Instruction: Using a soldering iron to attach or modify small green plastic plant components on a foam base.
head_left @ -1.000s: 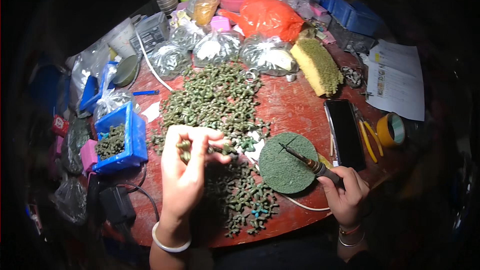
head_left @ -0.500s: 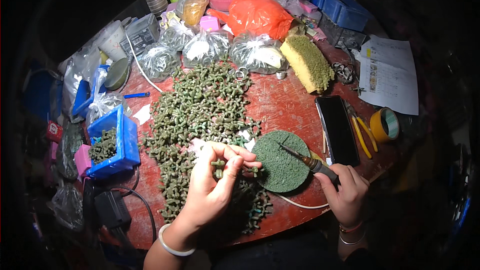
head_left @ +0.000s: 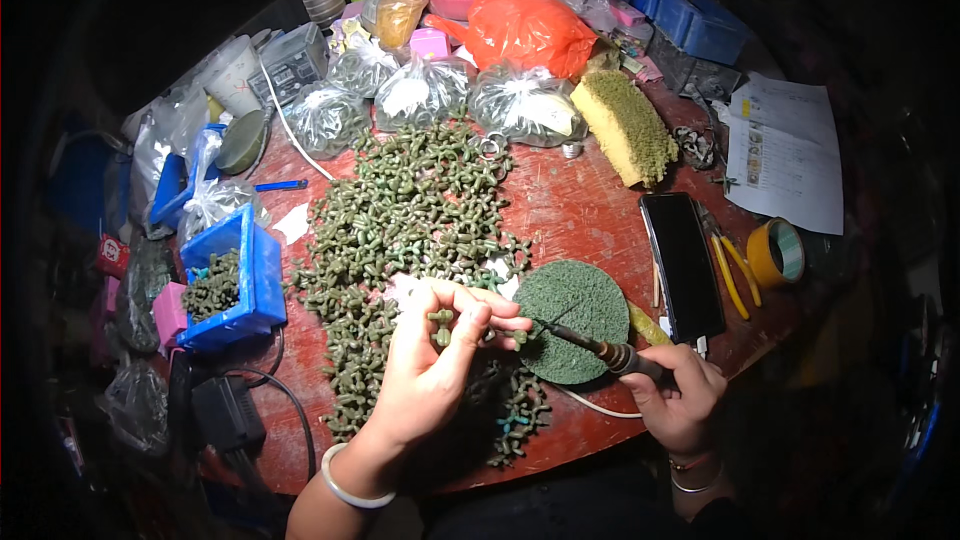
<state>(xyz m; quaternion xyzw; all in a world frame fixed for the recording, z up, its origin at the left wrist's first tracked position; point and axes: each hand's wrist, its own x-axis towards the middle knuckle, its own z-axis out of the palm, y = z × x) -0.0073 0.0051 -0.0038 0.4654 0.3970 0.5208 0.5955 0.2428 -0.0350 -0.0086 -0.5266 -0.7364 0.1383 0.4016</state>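
My left hand (head_left: 430, 370) is closed around a small green cactus-shaped piece (head_left: 442, 334), pinched between thumb and fingers, with more green showing at the fingertips. My right hand (head_left: 684, 390) grips the dark handle of a soldering iron (head_left: 588, 343). Its thin tip points left, close to my left fingertips; whether it touches the piece cannot be made out. Beneath the iron lies a round, rough green pad (head_left: 575, 295). A broad heap of similar green pieces (head_left: 390, 200) spreads over the red table, behind and under my left hand.
On the left stands a blue bin (head_left: 262, 275) holding green pieces, beside a black power adapter (head_left: 228, 412). To the right are a phone (head_left: 683, 265), yellow-handled pliers (head_left: 735, 275), tape (head_left: 773, 250) and a paper sheet (head_left: 790, 155). Tied plastic bags (head_left: 425, 95) and a sponge block (head_left: 620, 130) line the back.
The iron's tip has moved left and down, from over the pad toward my left fingertips. My right hand has shifted slightly left. My left hand still holds the piece.
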